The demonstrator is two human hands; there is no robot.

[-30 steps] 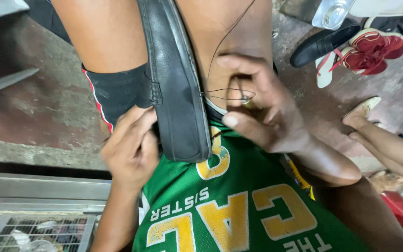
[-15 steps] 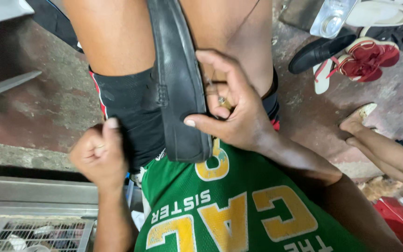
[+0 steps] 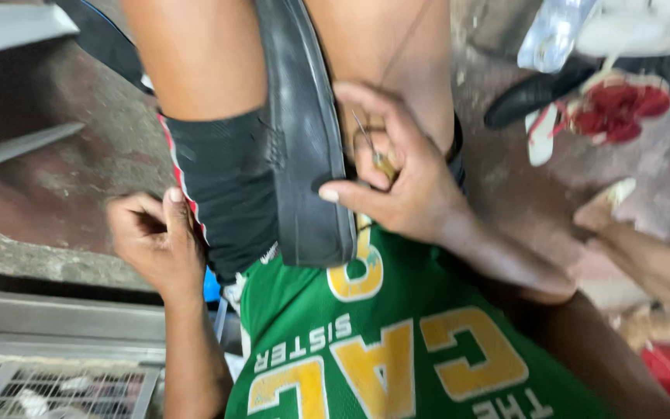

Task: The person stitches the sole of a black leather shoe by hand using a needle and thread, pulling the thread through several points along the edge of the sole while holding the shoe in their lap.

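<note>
1. A long black leather shoe (image 3: 304, 155) is lying sole-up between the person's thighs, its long axis running from the top edge of the view down to the green shirt (image 3: 397, 341).
2. The right hand (image 3: 397, 186) is gripping the shoe's right edge, thumb on the sole, fingers pinching a thin needle-like tool (image 3: 370, 147).
3. The left hand (image 3: 153, 240) is sitting curled shut just left of the shoe, beside the black shorts (image 3: 226, 186); whether it is holding anything cannot be told.

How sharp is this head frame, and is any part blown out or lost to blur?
Head view: motion blur softens everything; the black shoe and right hand stay readable, the left hand smears a little. The pale sandals at top right are nearly blown out. Light is flat and shadows are soft.
</note>
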